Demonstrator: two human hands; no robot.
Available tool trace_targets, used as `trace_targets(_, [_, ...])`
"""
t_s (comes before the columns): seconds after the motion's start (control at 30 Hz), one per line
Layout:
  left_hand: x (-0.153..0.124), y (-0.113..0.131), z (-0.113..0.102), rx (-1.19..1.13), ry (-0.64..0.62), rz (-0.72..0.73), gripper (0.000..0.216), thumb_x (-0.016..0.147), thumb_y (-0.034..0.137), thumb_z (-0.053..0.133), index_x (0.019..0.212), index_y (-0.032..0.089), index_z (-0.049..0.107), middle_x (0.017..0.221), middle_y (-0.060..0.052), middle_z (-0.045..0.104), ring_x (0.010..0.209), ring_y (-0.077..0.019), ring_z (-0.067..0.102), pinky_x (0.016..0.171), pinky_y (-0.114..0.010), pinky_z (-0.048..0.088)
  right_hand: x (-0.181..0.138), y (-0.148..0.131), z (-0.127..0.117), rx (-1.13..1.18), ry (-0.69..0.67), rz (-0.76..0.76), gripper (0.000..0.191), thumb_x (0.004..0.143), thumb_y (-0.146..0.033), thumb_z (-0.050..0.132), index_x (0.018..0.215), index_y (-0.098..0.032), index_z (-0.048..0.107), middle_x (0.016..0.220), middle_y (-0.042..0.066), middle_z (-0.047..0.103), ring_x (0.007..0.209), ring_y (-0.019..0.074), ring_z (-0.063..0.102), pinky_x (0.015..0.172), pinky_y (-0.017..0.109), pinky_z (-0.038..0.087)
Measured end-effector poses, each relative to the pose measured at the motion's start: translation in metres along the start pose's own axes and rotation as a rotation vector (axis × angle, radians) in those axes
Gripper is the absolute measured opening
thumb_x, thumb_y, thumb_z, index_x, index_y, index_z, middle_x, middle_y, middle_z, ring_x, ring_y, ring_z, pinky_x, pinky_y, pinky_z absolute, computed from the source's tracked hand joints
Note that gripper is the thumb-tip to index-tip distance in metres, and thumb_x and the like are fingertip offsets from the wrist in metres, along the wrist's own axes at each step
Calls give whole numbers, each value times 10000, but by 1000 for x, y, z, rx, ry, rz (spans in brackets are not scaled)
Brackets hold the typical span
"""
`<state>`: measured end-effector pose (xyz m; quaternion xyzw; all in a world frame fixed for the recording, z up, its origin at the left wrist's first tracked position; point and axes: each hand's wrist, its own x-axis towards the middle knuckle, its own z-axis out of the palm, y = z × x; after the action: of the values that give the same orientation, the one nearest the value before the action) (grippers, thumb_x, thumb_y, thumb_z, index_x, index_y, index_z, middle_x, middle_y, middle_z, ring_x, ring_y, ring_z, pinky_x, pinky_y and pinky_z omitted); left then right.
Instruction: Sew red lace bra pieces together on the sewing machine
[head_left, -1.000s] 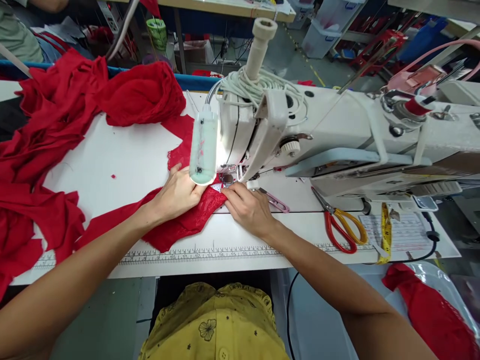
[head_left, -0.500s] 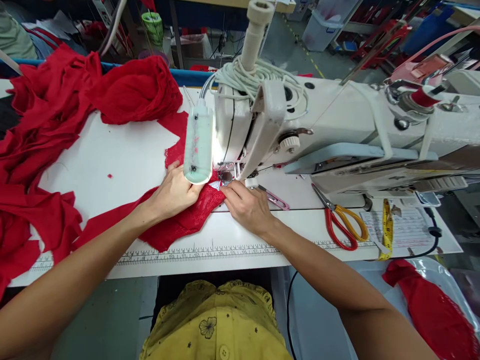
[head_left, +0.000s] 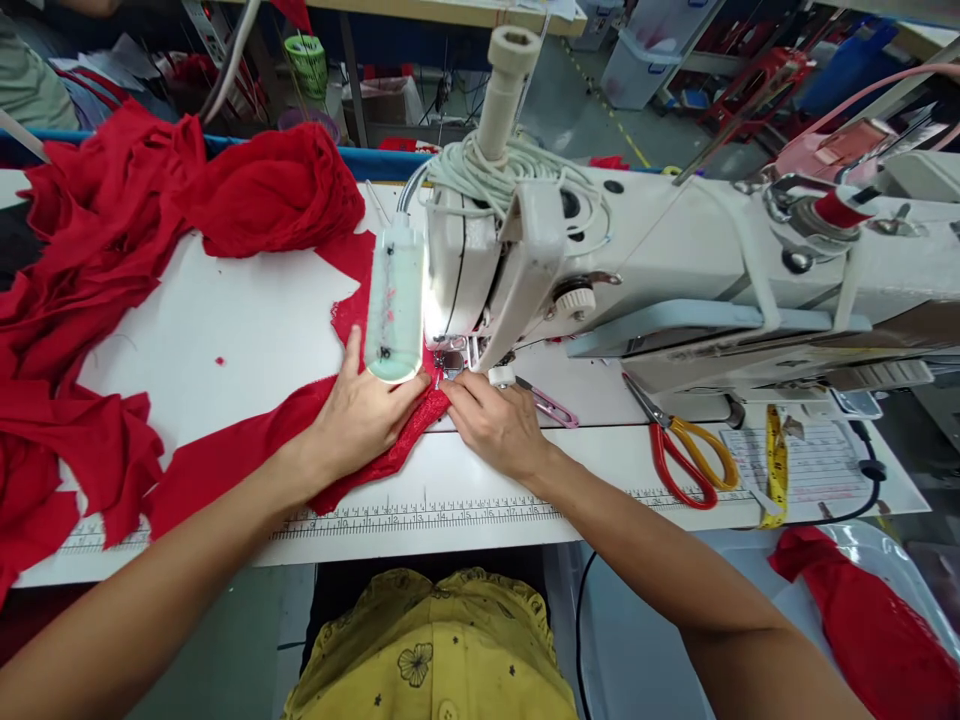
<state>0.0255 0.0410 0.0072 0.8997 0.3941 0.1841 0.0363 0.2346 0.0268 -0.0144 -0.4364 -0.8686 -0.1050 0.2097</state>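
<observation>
Red lace-edged fabric (head_left: 397, 455) lies under the needle area of a white sewing machine (head_left: 457, 250). My left hand (head_left: 364, 415) rests spread on this fabric, left of the presser foot (head_left: 451, 364); the lamp covers some of its fingers. On the other side, my right hand (head_left: 495, 415) pinches the fabric's lace edge close to the foot, fingertips together. The fabric between the hands is bunched, and a strip of it trails left across the table. The exact stitching point is too small to make out.
A lit lamp (head_left: 394, 305) hangs by the needle. Piles of red fabric (head_left: 97, 260) cover the table's left. Pink-handled snips (head_left: 553, 408), scissors (head_left: 682, 455), a yellow tape measure (head_left: 776, 465) and paper lie right. A plastic tray (head_left: 885, 548) holds red fabric below.
My left hand has shifted slightly down and its fingers are more spread. The lace fabric in front of it has folded narrower. My right hand stays nearly in place.
</observation>
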Motion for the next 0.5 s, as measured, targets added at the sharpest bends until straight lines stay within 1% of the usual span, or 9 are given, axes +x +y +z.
trace_targets(0.07, [-6, 10, 9, 107, 77, 16, 301, 995, 152, 397, 1160, 139, 647, 1055, -101, 717, 1002, -251, 642, 1109, -648, 344, -1, 3, -5, 14, -26, -18, 257, 1003, -177, 462, 1068, -161, 710, 805, 59, 665, 760, 184, 543, 621, 316, 344])
trace_targets(0.13, [-9, 18, 16, 192, 140, 16, 301, 989, 127, 406, 1167, 84, 645, 1075, -131, 717, 1010, -269, 647, 1109, -659, 346, -1, 7, -10, 28, -77, -57, 262, 1006, -186, 458, 1099, -153, 700, 817, 69, 667, 772, 191, 549, 629, 321, 362])
trace_targets(0.2, [-9, 22, 19, 232, 164, 14, 286, 979, 119, 430, 1148, 73, 656, 1063, -131, 721, 983, -266, 654, 1113, -655, 352, -1, 12, -13, 43, -127, -99, 275, 1010, -181, 443, 1130, -150, 689, 812, 72, 667, 781, 197, 552, 628, 324, 376])
trace_targets(0.27, [-8, 21, 18, 221, 152, 22, 277, 982, 141, 447, 1150, 97, 663, 1057, -115, 725, 963, -251, 658, 1108, -634, 380, -1, 17, -13, 64, -149, -128, 285, 1012, -179, 434, 1140, -157, 687, 788, 67, 663, 788, 201, 560, 624, 323, 385])
trace_targets(0.33, [-6, 16, 16, 180, 130, 40, 284, 990, 173, 453, 1172, 115, 662, 1056, -109, 726, 968, -245, 657, 1084, -612, 423, -1, 19, -11, 82, -124, -140, 286, 1010, -179, 437, 1142, -156, 690, 773, 66, 661, 808, 206, 572, 642, 325, 402])
trace_targets(0.4, [-6, 12, 14, 158, 117, 55, 293, 991, 177, 449, 1178, 113, 665, 1028, -115, 730, 968, -248, 660, 1067, -614, 440, -2, 19, -7, 90, -70, -137, 282, 1006, -188, 450, 1145, -151, 692, 787, 71, 668, 840, 215, 583, 687, 337, 423])
trace_targets(0.5, [-5, 9, 14, 174, 120, 64, 288, 981, 158, 457, 1152, 106, 683, 985, -114, 736, 918, -249, 668, 1092, -672, 384, -3, 19, -2, 99, -20, -125, 256, 989, -193, 479, 1110, -164, 704, 853, 80, 680, 848, 222, 578, 729, 360, 431])
